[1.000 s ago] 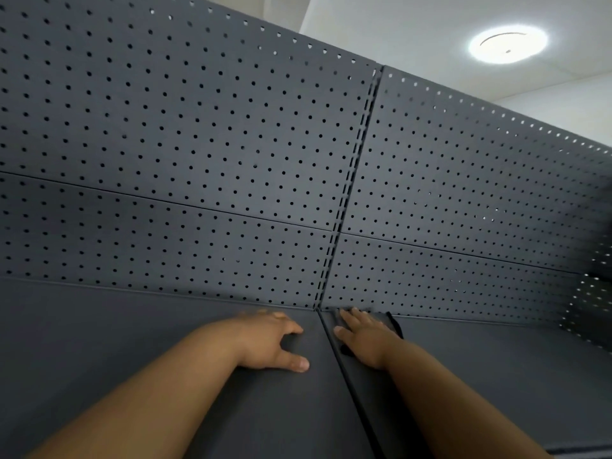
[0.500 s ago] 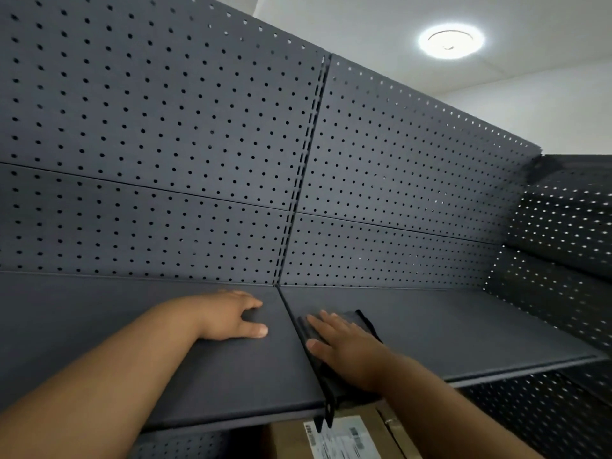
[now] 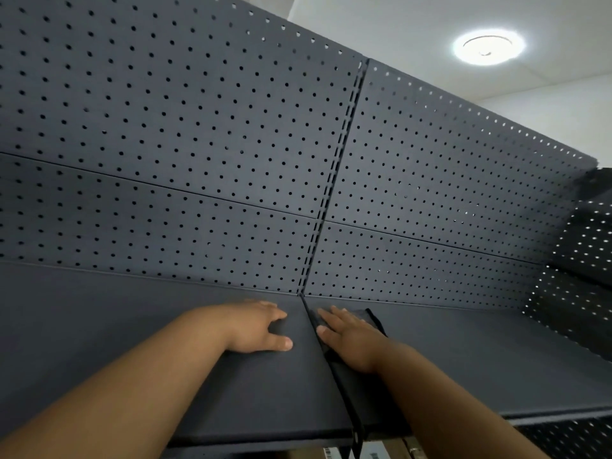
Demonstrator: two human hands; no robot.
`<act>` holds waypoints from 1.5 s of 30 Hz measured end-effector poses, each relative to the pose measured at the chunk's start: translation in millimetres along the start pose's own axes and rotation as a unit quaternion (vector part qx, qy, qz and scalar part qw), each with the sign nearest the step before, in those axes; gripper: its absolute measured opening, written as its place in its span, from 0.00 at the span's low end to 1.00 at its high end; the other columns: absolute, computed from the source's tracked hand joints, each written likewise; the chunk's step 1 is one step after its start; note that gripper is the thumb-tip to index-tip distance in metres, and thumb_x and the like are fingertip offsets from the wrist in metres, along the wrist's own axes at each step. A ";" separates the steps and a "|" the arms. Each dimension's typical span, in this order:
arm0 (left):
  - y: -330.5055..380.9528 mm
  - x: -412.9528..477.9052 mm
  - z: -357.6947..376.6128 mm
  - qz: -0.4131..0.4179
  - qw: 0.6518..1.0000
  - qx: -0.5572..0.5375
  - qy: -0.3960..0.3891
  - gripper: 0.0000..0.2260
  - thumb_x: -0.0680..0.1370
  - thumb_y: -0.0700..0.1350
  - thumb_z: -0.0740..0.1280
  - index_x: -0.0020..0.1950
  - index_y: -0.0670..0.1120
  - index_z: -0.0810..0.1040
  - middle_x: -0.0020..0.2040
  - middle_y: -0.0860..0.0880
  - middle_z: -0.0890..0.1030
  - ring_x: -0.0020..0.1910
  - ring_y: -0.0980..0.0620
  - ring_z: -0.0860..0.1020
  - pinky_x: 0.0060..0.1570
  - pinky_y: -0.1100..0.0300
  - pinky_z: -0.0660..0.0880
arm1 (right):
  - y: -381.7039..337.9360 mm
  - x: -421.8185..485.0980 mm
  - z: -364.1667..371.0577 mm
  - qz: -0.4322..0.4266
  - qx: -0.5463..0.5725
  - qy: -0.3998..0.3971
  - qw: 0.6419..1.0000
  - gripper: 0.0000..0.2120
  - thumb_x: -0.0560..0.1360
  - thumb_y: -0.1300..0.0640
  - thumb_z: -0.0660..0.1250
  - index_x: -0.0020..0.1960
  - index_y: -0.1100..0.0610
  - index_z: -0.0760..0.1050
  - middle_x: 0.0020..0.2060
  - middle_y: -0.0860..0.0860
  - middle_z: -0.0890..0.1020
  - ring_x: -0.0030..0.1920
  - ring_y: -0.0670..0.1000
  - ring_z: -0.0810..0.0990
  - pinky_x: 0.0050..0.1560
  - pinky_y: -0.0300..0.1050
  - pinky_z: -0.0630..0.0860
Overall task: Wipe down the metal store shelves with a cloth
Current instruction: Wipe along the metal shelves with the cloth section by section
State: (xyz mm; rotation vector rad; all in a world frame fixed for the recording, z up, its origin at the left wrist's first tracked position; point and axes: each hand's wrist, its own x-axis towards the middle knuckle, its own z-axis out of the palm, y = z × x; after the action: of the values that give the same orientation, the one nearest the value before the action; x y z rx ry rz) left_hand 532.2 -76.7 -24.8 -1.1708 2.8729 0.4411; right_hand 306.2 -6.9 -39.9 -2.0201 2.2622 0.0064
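Lying flat on the right-hand shelf (image 3: 480, 359), the dark cloth (image 3: 367, 318) sits just right of the seam (image 3: 344, 412) where the two shelves meet. The right hand (image 3: 351, 339) presses down on it with straight, spread fingers, gripping nothing. Just left of that seam the left hand (image 3: 255, 326) rests palm-down on the left-hand shelf (image 3: 99, 326), fingers relaxed, thumb out, holding nothing. Behind the seam a slotted upright (image 3: 341, 154) rises between grey pegboard panels (image 3: 165, 127); well above and right of it a round ceiling light (image 3: 488, 46) glows
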 end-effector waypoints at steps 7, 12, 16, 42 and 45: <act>-1.5 1.0 -2.4 0.001 1.000 0.012 -0.001 0.36 0.76 0.68 0.60 0.80 0.55 0.55 0.81 0.53 0.53 0.79 0.50 0.53 0.77 0.49 0.54 | -3.6 59.8 -3.4 0.019 0.005 0.001 1.000 0.30 0.81 0.37 0.44 0.80 0.46 0.47 0.79 0.50 0.46 0.78 0.52 0.44 0.75 0.54 0.43; -4.2 0.3 -3.9 0.008 1.000 0.018 0.009 0.36 0.75 0.70 0.61 0.79 0.57 0.57 0.80 0.54 0.56 0.78 0.50 0.57 0.75 0.48 0.57 | -3.5 64.3 -3.0 0.022 0.005 -0.002 1.000 0.30 0.81 0.37 0.44 0.80 0.46 0.46 0.79 0.51 0.45 0.78 0.53 0.43 0.75 0.54 0.42; -7.2 -0.1 -3.5 0.014 1.000 0.022 0.014 0.36 0.74 0.71 0.61 0.78 0.59 0.58 0.79 0.56 0.57 0.77 0.51 0.58 0.74 0.50 0.58 | -4.3 53.6 -3.0 0.021 0.002 -0.002 1.000 0.30 0.81 0.36 0.44 0.80 0.45 0.45 0.79 0.49 0.44 0.78 0.51 0.42 0.76 0.54 0.42; -10.8 -9.3 -15.2 0.008 0.999 0.045 -0.028 0.35 0.76 0.69 0.61 0.79 0.57 0.58 0.79 0.53 0.58 0.77 0.51 0.60 0.75 0.50 0.58 | -34.6 -121.2 5.2 -0.011 -0.025 0.024 0.999 0.29 0.81 0.38 0.46 0.79 0.44 0.43 0.79 0.47 0.46 0.78 0.47 0.42 0.75 0.48 0.41; -19.7 -14.4 -19.9 0.009 0.998 0.050 -0.036 0.35 0.75 0.69 0.61 0.79 0.58 0.57 0.79 0.53 0.59 0.77 0.51 0.61 0.75 0.49 0.58 | -34.1 -109.2 5.8 -0.008 -0.022 0.018 1.000 0.29 0.81 0.37 0.46 0.79 0.44 0.43 0.79 0.47 0.45 0.78 0.48 0.42 0.75 0.49 0.41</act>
State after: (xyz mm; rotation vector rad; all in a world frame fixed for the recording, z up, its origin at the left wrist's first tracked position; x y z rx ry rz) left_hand 558.1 -85.4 -9.1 -1.0916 2.8100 0.3294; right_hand 352.5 97.7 -34.1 -2.0774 2.2868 0.0199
